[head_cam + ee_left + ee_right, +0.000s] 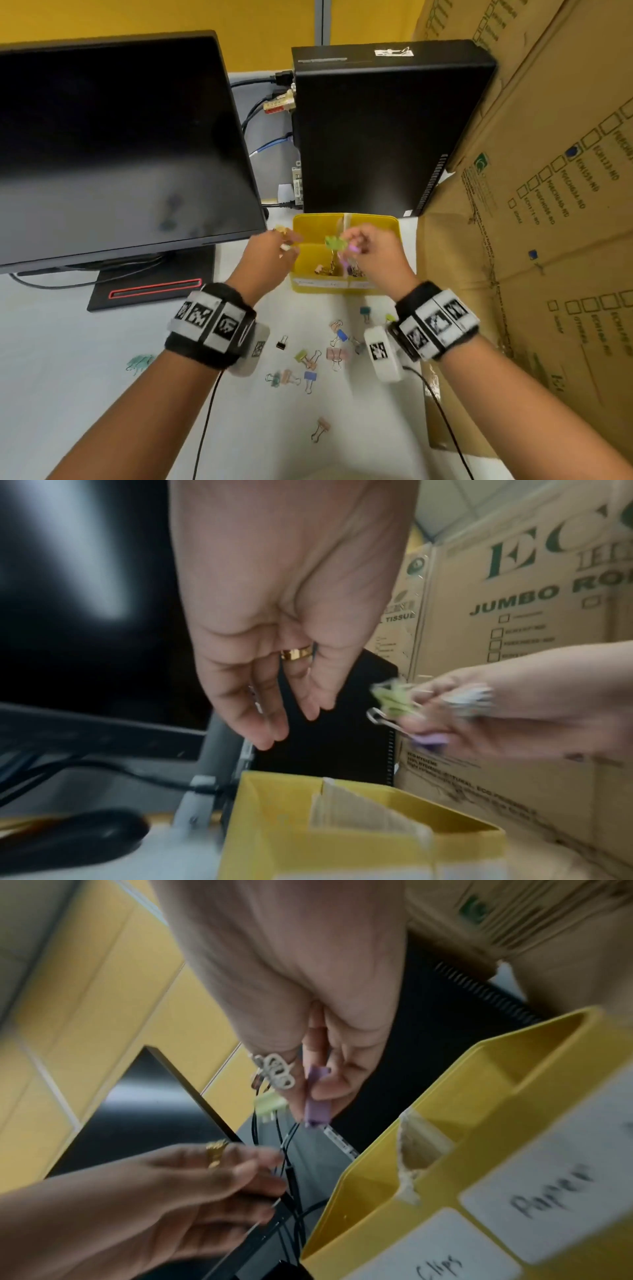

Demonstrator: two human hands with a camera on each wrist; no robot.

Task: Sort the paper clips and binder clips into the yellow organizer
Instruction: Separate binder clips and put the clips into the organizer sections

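Both hands hover above the yellow organizer (346,224), a glossy plastic box split by a cardboard divider. Right hand (371,248) pinches a green binder clip (334,243) and a purple one (316,1104); left hand (270,250) hangs relaxed, fingers loose, empty. More pastel clips (310,359) are scattered on the white table (85,394).
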